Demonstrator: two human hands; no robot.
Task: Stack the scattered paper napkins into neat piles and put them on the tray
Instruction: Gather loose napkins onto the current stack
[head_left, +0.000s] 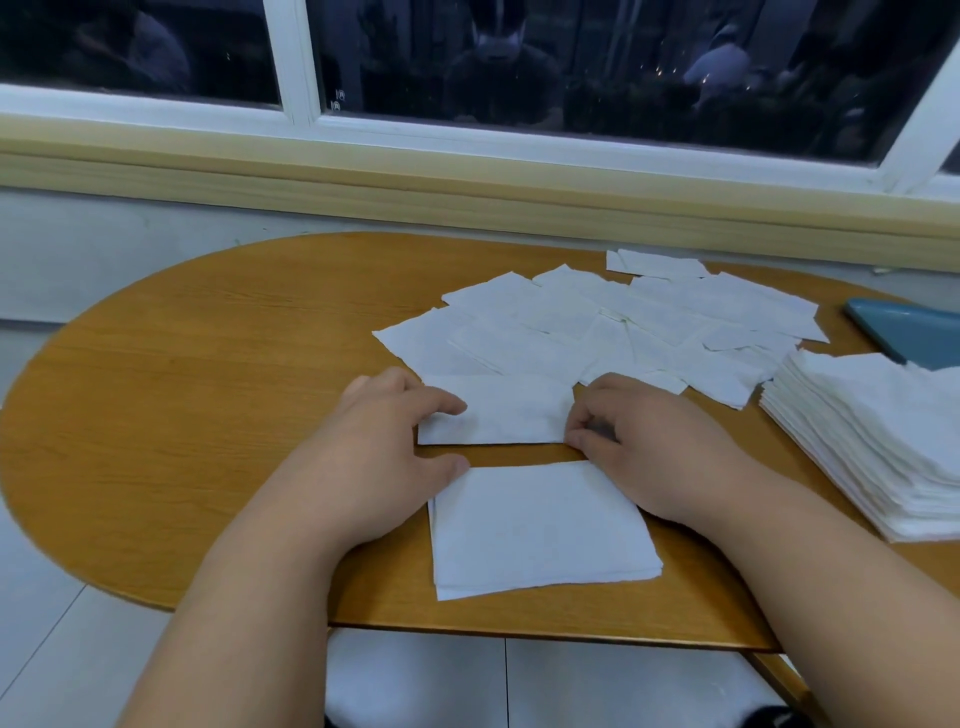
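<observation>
Right now the folded napkin (493, 410) lies crosswise on the bench (208, 415) between both hands, left hand (384, 431) resting loose fingers on one end, right hand (623, 436) pinching the other, small pile (540, 530) just nearer the person.

Soft, even indoor light; dark window (571, 62) throws back reflections, sill (467, 192) bows with lens distortion, napkins (597, 322) wash out white.

On the counter (208, 364): scattered napkins (597, 322) are spread at 1 o'clock; tall pile (872, 436), 3 o'clock, tray (914, 327) behind it; small pile (540, 530), 6 o'clock, single napkin (509, 410) just behind.
</observation>
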